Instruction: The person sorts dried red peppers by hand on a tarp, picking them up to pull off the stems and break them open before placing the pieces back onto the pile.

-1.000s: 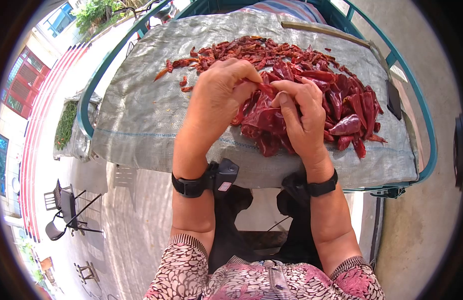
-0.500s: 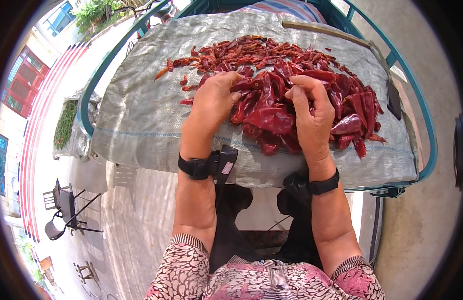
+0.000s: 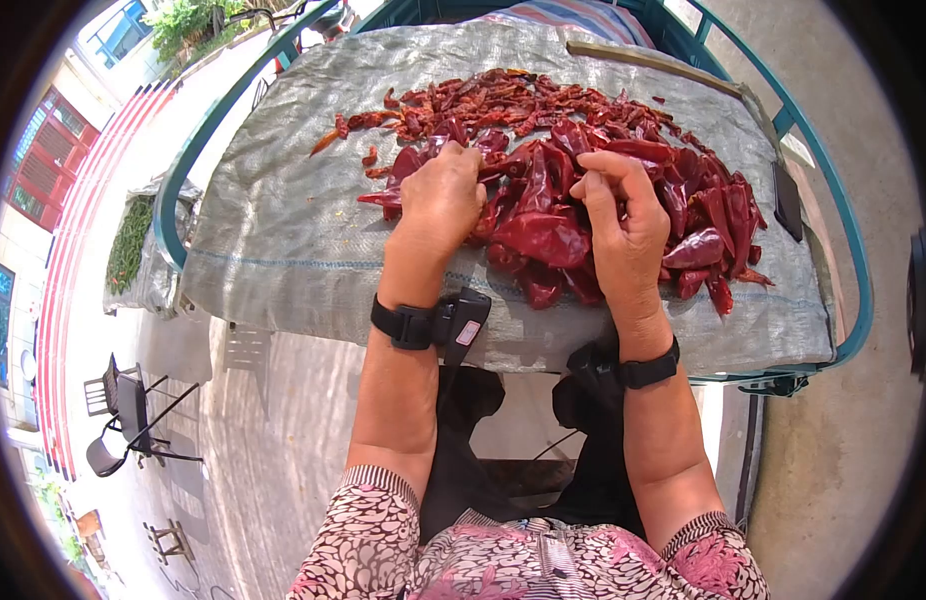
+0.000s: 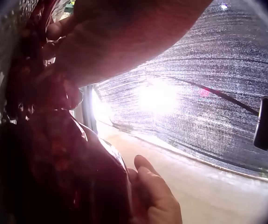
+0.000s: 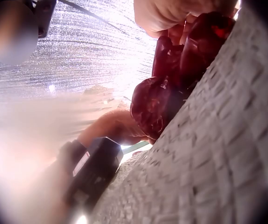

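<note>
A heap of glossy dark-red dried chili peppers (image 3: pixel 543 238) lies before both hands on a woven grey sheet (image 3: pixel 283 235). At the heap's left side, my left hand (image 3: pixel 441 200) reaches down with bent fingers among the peppers; its fingertips are hidden, and I cannot tell what they grip. My right hand (image 3: pixel 628 215) hovers over the heap's front middle, index finger and thumb loosely bent with a gap between them. The left wrist view shows the right hand (image 4: pixel 159 193) beyond dark peppers (image 4: pixel 78 163). In the right wrist view, peppers (image 5: pixel 157 102) hang below the right hand (image 5: pixel 185 14).
Behind the heap spreads a band of smaller, shrivelled chilies (image 3: pixel 503 100). A dark phone-like slab (image 3: pixel 786 200) lies at the right, and a wooden strip (image 3: pixel 653 68) at the back. A teal rail (image 3: pixel 173 220) borders the sheet. Folding chairs (image 3: pixel 133 410) stand on the left ground.
The hands were together at a red chili a second ago, then parted. The left hand has moved left and down onto the heap; the right has drawn slightly right and then stayed.
</note>
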A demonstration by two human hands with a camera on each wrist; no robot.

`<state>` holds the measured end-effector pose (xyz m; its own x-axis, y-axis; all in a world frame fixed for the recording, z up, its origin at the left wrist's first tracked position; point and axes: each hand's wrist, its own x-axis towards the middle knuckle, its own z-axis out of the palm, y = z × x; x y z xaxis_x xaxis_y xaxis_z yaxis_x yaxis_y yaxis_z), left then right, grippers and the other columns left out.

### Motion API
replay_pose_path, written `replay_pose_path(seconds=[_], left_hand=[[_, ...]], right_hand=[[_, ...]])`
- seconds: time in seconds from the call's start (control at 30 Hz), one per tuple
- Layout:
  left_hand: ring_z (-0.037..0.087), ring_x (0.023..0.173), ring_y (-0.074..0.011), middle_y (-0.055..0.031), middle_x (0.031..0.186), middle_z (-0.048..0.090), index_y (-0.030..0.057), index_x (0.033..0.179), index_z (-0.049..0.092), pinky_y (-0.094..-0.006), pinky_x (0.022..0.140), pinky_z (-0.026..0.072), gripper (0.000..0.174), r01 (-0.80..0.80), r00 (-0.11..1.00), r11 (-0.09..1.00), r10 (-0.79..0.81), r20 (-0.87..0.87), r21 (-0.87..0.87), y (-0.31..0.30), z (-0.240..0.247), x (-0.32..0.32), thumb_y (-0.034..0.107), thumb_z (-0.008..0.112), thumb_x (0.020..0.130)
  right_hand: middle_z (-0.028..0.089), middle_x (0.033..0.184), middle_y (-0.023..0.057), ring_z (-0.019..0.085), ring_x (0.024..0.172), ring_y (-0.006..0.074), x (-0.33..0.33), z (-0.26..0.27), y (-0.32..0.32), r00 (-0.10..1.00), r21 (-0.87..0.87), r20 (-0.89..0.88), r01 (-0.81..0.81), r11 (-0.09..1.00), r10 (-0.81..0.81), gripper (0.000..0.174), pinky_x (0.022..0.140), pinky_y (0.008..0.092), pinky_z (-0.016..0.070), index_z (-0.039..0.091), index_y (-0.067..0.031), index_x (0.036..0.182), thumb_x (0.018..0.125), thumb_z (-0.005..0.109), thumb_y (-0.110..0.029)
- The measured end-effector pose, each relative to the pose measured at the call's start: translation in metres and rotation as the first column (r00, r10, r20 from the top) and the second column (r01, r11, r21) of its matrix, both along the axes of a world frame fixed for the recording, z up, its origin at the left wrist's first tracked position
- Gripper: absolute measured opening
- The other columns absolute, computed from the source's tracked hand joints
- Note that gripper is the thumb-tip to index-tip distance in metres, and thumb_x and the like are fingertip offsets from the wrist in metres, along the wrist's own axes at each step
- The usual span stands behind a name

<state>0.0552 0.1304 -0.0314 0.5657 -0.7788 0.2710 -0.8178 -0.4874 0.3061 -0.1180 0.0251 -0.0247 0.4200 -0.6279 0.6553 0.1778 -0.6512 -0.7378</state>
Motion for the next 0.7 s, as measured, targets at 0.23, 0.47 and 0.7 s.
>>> replay_pose_path(seconds=[0.23,0.47,0.7], left_hand=[[0.064,0.099,-0.0312,-0.0103,0.097,0.071,0.0104,0.103,0.072,-0.0421,0.085,0.0506,0.015,-0.075,0.987,0.966,0.108,0.123,-0.247,0.009,0.020,0.000,0.014,0.064,0.091],[0.062,0.091,-0.0256,-0.0101,0.090,0.069,0.0044,0.101,0.071,-0.0374,0.082,0.0487,0.013,0.235,0.969,0.862,-0.246,0.034,-0.449,0.020,0.052,-0.025,0.010,0.067,0.090],[0.065,0.083,-0.0239,-0.0100,0.092,0.070,0.0033,0.100,0.071,-0.0357,0.077,0.0498,0.012,0.309,0.931,0.853,-0.362,-0.053,-0.420,0.021,0.054,-0.034,0.008,0.067,0.090]], right_hand=[[0.070,0.084,0.0035,0.067,0.078,0.0150,0.000,-0.003,-0.002,0.998,-0.024,0.015,0.056,0.998,-0.056,0.012,0.084,0.0294,0.0482,0.070,-0.0065,0.104,0.094,0.064,-0.005],[0.070,0.082,0.0005,0.065,0.080,0.0157,-0.002,0.005,0.000,0.994,-0.208,-0.018,0.104,0.973,-0.110,0.017,0.105,0.0396,0.0353,0.071,-0.0115,0.106,0.091,0.072,-0.019],[0.069,0.078,0.0007,0.064,0.078,0.0170,-0.002,0.003,-0.006,0.994,-0.373,-0.080,0.040,0.927,-0.075,0.013,0.103,0.0410,0.0361,0.071,-0.0108,0.106,0.095,0.068,-0.016]])
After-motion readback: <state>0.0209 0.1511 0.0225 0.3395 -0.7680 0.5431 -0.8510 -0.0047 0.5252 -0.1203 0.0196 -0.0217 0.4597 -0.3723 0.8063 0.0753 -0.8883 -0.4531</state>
